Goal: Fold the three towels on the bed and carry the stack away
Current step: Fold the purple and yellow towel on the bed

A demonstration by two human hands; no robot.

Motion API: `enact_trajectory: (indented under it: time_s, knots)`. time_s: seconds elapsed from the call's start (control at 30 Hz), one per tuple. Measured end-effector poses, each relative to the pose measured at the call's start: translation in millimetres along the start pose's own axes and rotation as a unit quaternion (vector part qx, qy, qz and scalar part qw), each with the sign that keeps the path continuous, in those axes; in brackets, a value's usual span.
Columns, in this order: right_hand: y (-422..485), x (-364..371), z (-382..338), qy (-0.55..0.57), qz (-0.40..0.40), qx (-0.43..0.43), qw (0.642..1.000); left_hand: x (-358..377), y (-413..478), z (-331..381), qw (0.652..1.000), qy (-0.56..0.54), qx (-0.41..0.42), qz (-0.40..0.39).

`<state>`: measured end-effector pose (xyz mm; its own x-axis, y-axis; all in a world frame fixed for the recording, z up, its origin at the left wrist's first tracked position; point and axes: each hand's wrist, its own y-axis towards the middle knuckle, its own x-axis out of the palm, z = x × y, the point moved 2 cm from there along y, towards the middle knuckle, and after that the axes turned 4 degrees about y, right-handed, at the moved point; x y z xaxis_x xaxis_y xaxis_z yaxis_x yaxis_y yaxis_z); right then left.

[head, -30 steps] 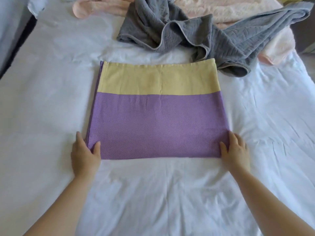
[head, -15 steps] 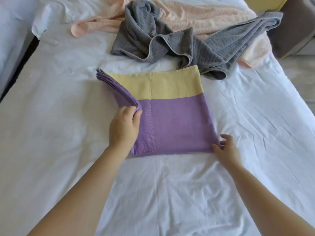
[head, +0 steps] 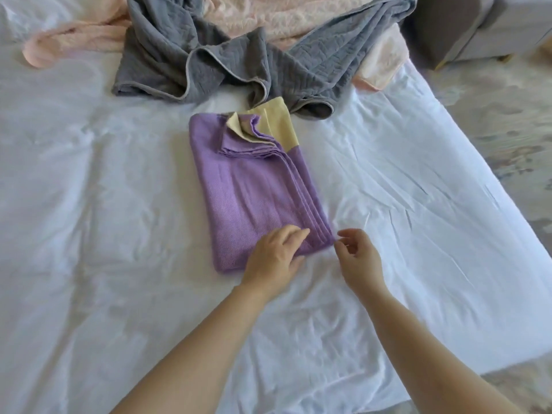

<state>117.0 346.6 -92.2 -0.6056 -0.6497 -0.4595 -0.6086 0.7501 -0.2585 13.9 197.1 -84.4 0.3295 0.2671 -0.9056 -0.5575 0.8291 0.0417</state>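
Observation:
A purple and yellow towel (head: 251, 186) lies folded into a narrow rectangle in the middle of the bed, its far corner layers fanned and uneven. My left hand (head: 274, 255) rests on the towel's near right corner with fingers stretched forward. My right hand (head: 357, 258) hovers just beside that corner with fingers loosely curled, holding nothing. Behind, a grey quilted towel (head: 215, 64) lies crumpled, its edge touching the folded towel's far end. A pale pink towel (head: 286, 13) is spread under and behind the grey one.
The white bed sheet (head: 119, 234) is wrinkled all around. The bed's right edge (head: 507, 204) runs diagonally, with patterned floor (head: 507, 121) beyond it. A grey upholstered piece of furniture (head: 466, 25) stands at the top right.
My left hand carried the towel's left half over onto the right half, making it narrower. My right hand let go of the right corner and now hovers beside it.

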Motion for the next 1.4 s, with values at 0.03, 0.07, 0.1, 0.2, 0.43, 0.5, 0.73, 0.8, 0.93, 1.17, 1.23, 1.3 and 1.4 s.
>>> enact_trajectory:
  time_s: [0.03,0.07,0.1,0.2,0.43,0.5,0.73,0.8,0.93,1.17,1.23,1.3,1.4]
  knots:
    - [2.5,4.4,-4.1,-0.004,-0.013,0.005,1.000,-7.4,-10.6,-14.1,0.999,0.027,-0.018,0.031]
    - [5.4,9.4,-7.9,-0.015,-0.028,0.014,0.999,-14.7,-22.1,-28.7,0.996,0.052,-0.048,0.045]
    - [8.6,14.4,-11.1,-0.033,-0.044,0.026,0.998,-21.2,-33.8,-41.8,0.993,0.071,-0.081,0.050]
    - [17.6,26.3,-19.5,-0.100,-0.078,0.056,0.990,-29.5,-61.8,-67.5,0.985,0.099,-0.131,0.047]
    - [27.3,13.0,-19.5,-0.049,-0.019,0.060,0.997,-31.8,-72.0,-72.1,0.986,0.150,-0.053,0.056]
    - [23.9,7.8,-10.2,-0.078,-0.026,0.081,0.993,-30.2,-73.3,-67.5,0.987,0.155,-0.044,0.005]
    - [43.1,16.5,-39.3,-0.205,-0.020,0.003,0.979,-52.6,-50.9,-87.3,0.992,0.039,-0.119,0.008]
    - [56.5,26.9,-56.8,-0.200,-0.023,-0.018,0.979,-62.4,-31.4,-100.6,0.988,0.021,-0.147,0.037]
    - [89.7,65.5,-91.7,-0.204,-0.061,-0.096,0.972,-78.3,14.0,-133.8,0.977,0.006,-0.202,0.072]
    - [153.5,131.7,-128.3,-0.349,-0.108,-0.243,0.898,-101.2,107.0,-200.5,0.969,0.022,-0.239,0.064]
    - [167.8,147.4,-131.9,-0.401,-0.130,-0.298,0.856,-103.0,130.9,-216.0,0.970,0.026,-0.234,0.067]
    - [182.8,156.7,-134.5,-0.441,-0.116,-0.342,0.822,-101.5,151.0,-229.3,0.973,0.044,-0.217,0.064]
    - [209.2,149.2,-135.2,-0.285,-0.010,-0.237,0.929,-98.6,173.0,-245.7,0.974,0.077,-0.204,0.066]
